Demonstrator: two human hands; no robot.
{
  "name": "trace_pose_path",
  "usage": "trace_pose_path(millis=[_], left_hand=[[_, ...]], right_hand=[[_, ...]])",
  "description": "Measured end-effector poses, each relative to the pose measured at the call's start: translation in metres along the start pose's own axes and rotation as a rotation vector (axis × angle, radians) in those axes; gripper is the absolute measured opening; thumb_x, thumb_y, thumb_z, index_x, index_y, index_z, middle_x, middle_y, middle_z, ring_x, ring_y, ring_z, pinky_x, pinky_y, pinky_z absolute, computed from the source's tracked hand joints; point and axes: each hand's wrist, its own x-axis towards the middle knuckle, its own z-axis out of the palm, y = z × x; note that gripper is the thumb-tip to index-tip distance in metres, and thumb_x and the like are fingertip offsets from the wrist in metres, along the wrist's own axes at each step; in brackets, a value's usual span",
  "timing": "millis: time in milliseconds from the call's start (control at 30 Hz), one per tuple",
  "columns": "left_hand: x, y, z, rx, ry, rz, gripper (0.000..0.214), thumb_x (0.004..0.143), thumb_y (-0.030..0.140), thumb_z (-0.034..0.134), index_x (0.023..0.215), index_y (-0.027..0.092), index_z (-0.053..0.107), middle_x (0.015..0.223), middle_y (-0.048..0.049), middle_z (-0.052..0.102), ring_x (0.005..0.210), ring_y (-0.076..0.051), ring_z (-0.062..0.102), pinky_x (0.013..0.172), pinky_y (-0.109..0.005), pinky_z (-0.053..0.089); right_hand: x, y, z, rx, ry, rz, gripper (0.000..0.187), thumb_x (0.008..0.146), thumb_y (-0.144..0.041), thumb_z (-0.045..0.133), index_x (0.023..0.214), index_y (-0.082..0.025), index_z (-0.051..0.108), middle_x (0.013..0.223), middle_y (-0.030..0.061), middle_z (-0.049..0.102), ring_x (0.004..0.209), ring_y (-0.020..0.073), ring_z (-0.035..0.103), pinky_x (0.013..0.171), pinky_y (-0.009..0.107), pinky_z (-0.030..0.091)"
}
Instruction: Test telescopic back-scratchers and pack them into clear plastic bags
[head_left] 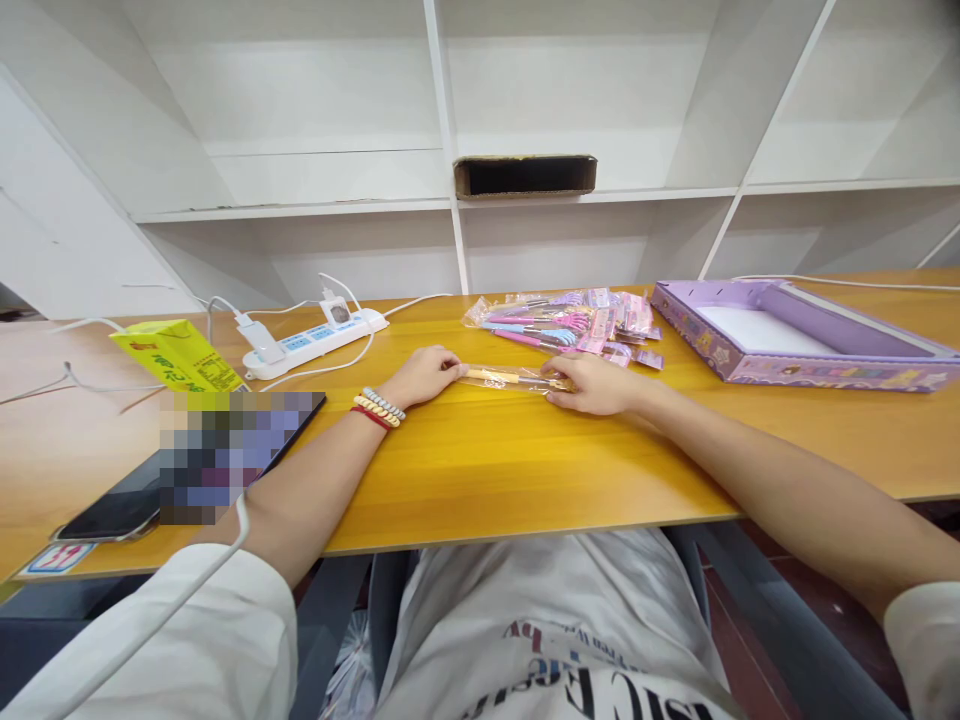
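A slim yellow, pen-like stick in a clear plastic sleeve (510,377) lies level between my hands, close above or on the wooden tabletop; I cannot tell which. My left hand (424,376) pinches the sleeve's left end, and bracelets circle that wrist. At the other end, the fingers of my right hand (592,383) are closed on the sleeve and hide its tip. Just behind it lies a pile of similar wrapped sticks (551,322) in pink, blue and purple, with printed cards. To the right of the pile stands an open purple box (817,365) with a white inside bottom.
A white power strip (315,345) with plugs and cables sits back left. Nearby are a yellow-green carton (180,358), a partly blurred dark device (247,450) and a phone (112,500). White shelves (300,180) rise behind the table (450,490), holding a cardboard box (525,176).
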Motion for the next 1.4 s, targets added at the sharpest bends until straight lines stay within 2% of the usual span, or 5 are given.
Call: trace_pose_path(millis=[333, 500, 867, 1233, 1400], left_hand=[[-0.0006, -0.0019, -0.0014, -0.074, -0.076, 0.026, 0.030, 0.075, 0.041, 0.056, 0.089, 0.018, 0.067, 0.090, -0.0049, 0.064, 0.079, -0.017, 0.057, 0.074, -0.029, 0.044], [0.0009, -0.0028, 0.0023, -0.011, -0.095, 0.062, 0.021, 0.078, 0.035, 0.051, 0.085, 0.017, 0.060, 0.089, -0.0052, 0.060, 0.079, -0.017, 0.054, 0.074, -0.030, 0.044], [0.0014, -0.0044, 0.0023, -0.021, -0.116, 0.051, 0.023, 0.079, 0.039, 0.048, 0.084, 0.018, 0.057, 0.087, -0.0053, 0.059, 0.080, -0.018, 0.054, 0.074, -0.031, 0.043], [-0.0005, -0.0050, -0.0001, -0.149, -0.120, 0.063, 0.034, 0.077, 0.044, 0.053, 0.095, 0.019, 0.066, 0.091, -0.0044, 0.064, 0.080, -0.017, 0.056, 0.075, -0.029, 0.044], [-0.0004, -0.0042, -0.0002, -0.117, -0.130, 0.090, 0.031, 0.077, 0.043, 0.052, 0.090, 0.018, 0.065, 0.087, -0.0043, 0.063, 0.078, -0.016, 0.056, 0.073, -0.029, 0.043]], right_hand=[[-0.0013, 0.0037, -0.0010, 0.014, -0.067, 0.024, 0.042, 0.082, -0.039, 0.052, 0.118, -0.017, 0.050, 0.097, 0.0101, 0.064, 0.080, 0.0201, 0.059, 0.067, 0.028, 0.040], [-0.0012, 0.0025, -0.0018, 0.035, -0.076, 0.025, 0.045, 0.083, -0.043, 0.051, 0.120, -0.017, 0.048, 0.098, 0.0107, 0.064, 0.081, 0.0207, 0.059, 0.068, 0.028, 0.041], [-0.0014, 0.0000, -0.0037, 0.056, -0.081, -0.015, 0.043, 0.084, -0.042, 0.049, 0.119, -0.016, 0.050, 0.109, 0.0118, 0.061, 0.090, 0.0215, 0.059, 0.076, 0.031, 0.043], [-0.0021, 0.0008, -0.0036, 0.052, -0.111, 0.013, 0.041, 0.084, -0.043, 0.049, 0.116, -0.017, 0.052, 0.100, 0.0110, 0.063, 0.082, 0.0195, 0.059, 0.070, 0.028, 0.042], [-0.0017, -0.0010, -0.0050, 0.050, -0.111, 0.047, 0.053, 0.079, -0.054, 0.052, 0.117, -0.016, 0.050, 0.093, 0.0102, 0.064, 0.078, 0.0204, 0.059, 0.065, 0.028, 0.041]])
